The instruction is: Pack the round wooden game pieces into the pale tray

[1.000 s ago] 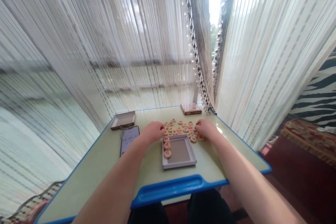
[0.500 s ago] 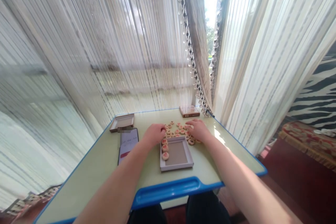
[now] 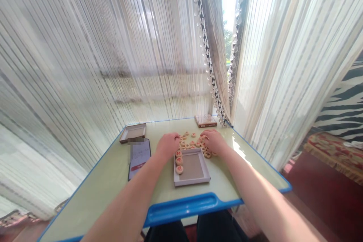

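Several round wooden game pieces with red marks lie scattered on the pale green table. My left hand rests knuckles-up at the left edge of that pile, fingers curled over the pieces. My right hand covers the right side of the pile, its fingers also bent down onto pieces. Just in front of both hands sits a shallow grey box tray. Three pieces stand in a column along its left inner wall.
A phone lies face-up left of the tray. A brown box lid sits behind it, and a small closed box is at the far edge. Striped curtains hang close behind the table. A blue handle edges the front.
My right hand has slid left across the pile toward the middle. The left hand has stayed at the pile's left edge. The view has shifted slightly.
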`<act>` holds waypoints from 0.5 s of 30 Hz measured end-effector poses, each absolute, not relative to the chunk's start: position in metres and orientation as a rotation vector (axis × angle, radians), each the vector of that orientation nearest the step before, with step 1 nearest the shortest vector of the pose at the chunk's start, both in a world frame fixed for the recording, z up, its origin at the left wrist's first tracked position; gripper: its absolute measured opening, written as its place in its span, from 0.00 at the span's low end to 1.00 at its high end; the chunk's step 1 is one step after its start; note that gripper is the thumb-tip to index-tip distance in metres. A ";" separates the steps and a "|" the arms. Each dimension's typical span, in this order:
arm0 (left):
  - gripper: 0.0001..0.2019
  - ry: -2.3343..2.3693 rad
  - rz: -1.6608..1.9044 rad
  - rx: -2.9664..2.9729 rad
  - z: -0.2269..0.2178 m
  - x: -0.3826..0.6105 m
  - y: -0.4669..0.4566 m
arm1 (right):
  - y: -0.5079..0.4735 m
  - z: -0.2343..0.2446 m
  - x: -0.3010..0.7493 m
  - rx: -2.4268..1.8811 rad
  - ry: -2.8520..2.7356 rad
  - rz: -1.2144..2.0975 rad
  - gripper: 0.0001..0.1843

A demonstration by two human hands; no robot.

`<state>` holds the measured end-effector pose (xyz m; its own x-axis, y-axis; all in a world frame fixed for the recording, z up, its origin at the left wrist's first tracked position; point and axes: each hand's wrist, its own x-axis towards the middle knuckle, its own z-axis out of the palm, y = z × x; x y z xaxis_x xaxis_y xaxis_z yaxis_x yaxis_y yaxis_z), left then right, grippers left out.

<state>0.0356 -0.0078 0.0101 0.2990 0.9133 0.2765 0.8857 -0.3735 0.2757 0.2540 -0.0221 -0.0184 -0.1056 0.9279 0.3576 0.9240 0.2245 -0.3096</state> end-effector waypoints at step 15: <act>0.17 1.735 0.839 2.100 0.008 0.026 0.005 | -0.026 -0.007 0.271 -2.140 -1.617 0.476 0.12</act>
<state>0.0262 0.0045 0.0078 0.1047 0.9627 0.2497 0.7934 -0.2322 0.5627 0.2707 -0.0261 -0.0073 0.2670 0.9634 -0.0221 0.8219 -0.2396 -0.5167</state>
